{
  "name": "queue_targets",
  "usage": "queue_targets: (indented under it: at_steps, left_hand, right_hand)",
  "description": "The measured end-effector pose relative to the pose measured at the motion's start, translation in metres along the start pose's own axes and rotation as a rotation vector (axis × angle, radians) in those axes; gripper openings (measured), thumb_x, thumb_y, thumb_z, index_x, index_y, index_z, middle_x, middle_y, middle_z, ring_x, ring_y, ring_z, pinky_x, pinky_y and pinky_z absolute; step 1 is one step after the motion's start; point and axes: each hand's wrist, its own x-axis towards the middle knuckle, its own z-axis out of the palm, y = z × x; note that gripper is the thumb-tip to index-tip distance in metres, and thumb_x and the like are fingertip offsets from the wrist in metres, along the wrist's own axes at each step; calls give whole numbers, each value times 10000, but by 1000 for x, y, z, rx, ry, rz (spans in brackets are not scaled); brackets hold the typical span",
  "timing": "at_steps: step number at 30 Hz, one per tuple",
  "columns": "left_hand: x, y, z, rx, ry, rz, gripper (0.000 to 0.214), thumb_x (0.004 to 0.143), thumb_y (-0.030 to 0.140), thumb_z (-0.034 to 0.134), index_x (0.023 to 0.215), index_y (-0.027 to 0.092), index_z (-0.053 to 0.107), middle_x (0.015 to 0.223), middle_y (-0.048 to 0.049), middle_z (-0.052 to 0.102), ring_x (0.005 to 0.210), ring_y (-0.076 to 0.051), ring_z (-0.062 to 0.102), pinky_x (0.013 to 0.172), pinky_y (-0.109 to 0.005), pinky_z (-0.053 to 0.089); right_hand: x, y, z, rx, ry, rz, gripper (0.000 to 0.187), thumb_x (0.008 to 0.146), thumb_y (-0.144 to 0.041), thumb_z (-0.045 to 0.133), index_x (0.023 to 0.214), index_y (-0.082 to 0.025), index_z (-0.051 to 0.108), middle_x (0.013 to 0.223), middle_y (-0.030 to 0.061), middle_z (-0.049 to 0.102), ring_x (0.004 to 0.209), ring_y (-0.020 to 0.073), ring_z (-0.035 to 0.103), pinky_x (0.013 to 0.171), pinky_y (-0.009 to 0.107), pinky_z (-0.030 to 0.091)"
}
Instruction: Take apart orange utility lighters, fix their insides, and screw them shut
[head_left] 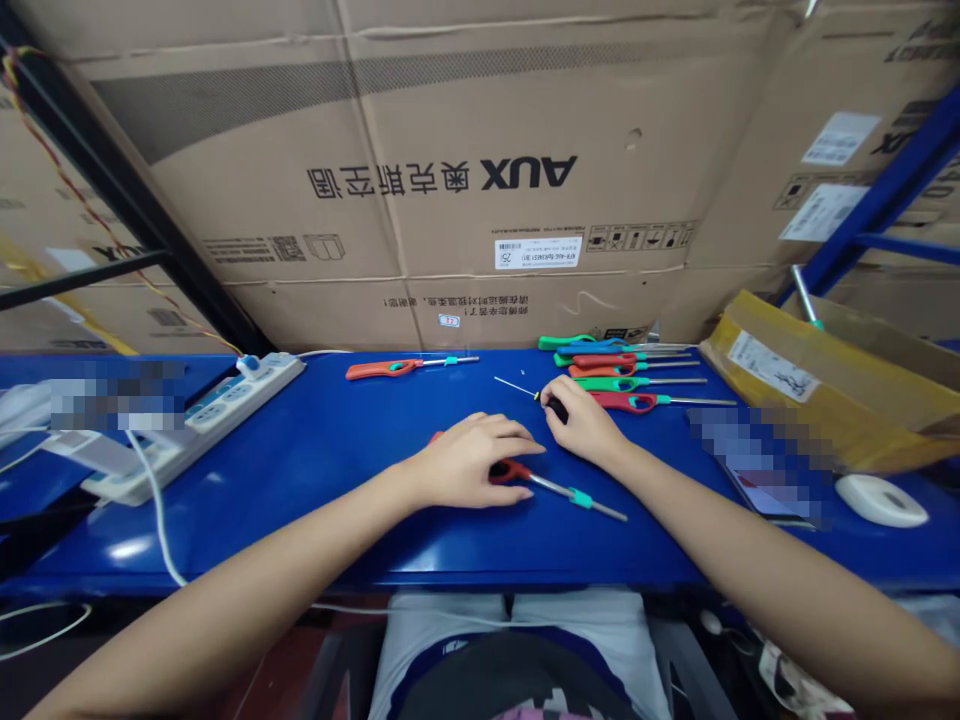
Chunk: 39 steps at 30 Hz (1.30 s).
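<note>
My left hand [471, 462] rests on the blue table [330, 450], fingers closed over the red handle of a long-nosed lighter [559, 488] whose metal stem with a teal collar points right. My right hand [581, 420] is closed on a thin screwdriver [517, 387] with a dark grip, its fine shaft pointing up-left. Just beyond my right hand lies a pile of several lighters [622, 375] in red, green and blue. One more orange-red lighter [409, 367] lies alone at the back middle.
A white power strip [199, 420] with its cable lies at left. A yellow-taped cardboard box [817, 385] stands at right, a white tape roll [881, 500] in front of it. Large cardboard cartons [480, 170] wall the back. Blue shelf posts rise at right.
</note>
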Motion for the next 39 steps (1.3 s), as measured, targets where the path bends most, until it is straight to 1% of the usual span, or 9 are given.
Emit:
queue_targets:
  at_steps: [5, 10, 13, 17, 19, 21, 28, 32, 39]
  left_hand:
    - [-27, -36, -27, -80, -128, -65, 768, 671, 460, 869, 1346, 218, 593, 1271, -98, 620, 1148, -287, 602, 997, -384, 469]
    - [-36, -57, -7, -240, -29, -57, 300, 832, 332, 755, 1094, 194, 705, 1062, -65, 680, 977, -208, 638, 909, -318, 497]
    - [-33, -60, 10, -275, 48, -82, 285, 870, 364, 728, 1081, 175, 699, 1032, -78, 684, 958, -204, 635, 890, -320, 498]
    - [-32, -61, 20, -287, 130, -117, 279, 864, 376, 736, 1057, 179, 697, 1003, -68, 682, 927, -197, 634, 855, -321, 497]
    - [-34, -62, 22, -269, 173, -139, 262, 860, 369, 740, 1034, 177, 698, 969, -58, 677, 892, -188, 629, 819, -312, 499]
    - [-36, -63, 23, -252, 208, -163, 251, 861, 354, 739, 1027, 171, 695, 956, -53, 672, 878, -182, 624, 801, -308, 499]
    - [-37, -55, 29, -249, 242, -205, 253, 854, 313, 740, 1049, 167, 675, 992, -56, 667, 897, -188, 614, 795, -312, 495]
    - [-37, -52, 30, -251, 234, -251, 235, 838, 298, 753, 1016, 177, 659, 957, -37, 675, 851, -180, 601, 762, -310, 481]
    - [-37, -52, 30, -253, 253, -214, 196, 835, 296, 763, 971, 170, 698, 946, -42, 680, 880, -190, 598, 804, -326, 492]
  right_hand:
    - [4, 2, -8, -251, -67, -30, 154, 827, -84, 516, 891, -201, 591, 963, 107, 653, 963, 287, 560, 911, 455, 397]
    - [8, 7, -3, -351, -62, -20, 164, 874, -107, 525, 961, -179, 645, 1072, 155, 663, 1077, 344, 549, 975, 541, 353]
    - [8, 3, -7, -319, -75, -46, 135, 942, -208, 524, 990, -177, 647, 1163, 154, 638, 1140, 319, 546, 1018, 519, 366]
    - [7, -12, -23, -168, -337, -187, 178, 952, -410, 605, 1017, -254, 661, 1072, 22, 694, 1024, 183, 636, 1011, 350, 442]
    - [5, -20, -29, -118, -472, -251, 354, 884, -497, 693, 1121, -238, 649, 1139, 49, 683, 1077, 210, 626, 1019, 380, 431]
    - [2, -24, -28, -200, -537, -278, 474, 841, -564, 720, 1158, -220, 647, 1155, 74, 677, 1077, 246, 620, 964, 406, 440]
    - [-9, -24, -6, -279, -547, -243, 330, 906, -488, 674, 1066, -202, 637, 1038, 55, 668, 938, 225, 605, 840, 376, 443]
    - [-8, -26, -7, -220, -522, -216, 325, 871, -422, 736, 1061, -203, 589, 1039, 45, 644, 925, 207, 592, 789, 338, 446]
    - [-10, -30, -6, -130, -507, -143, 304, 848, -320, 761, 1008, -213, 527, 1037, 52, 603, 935, 211, 546, 819, 348, 435]
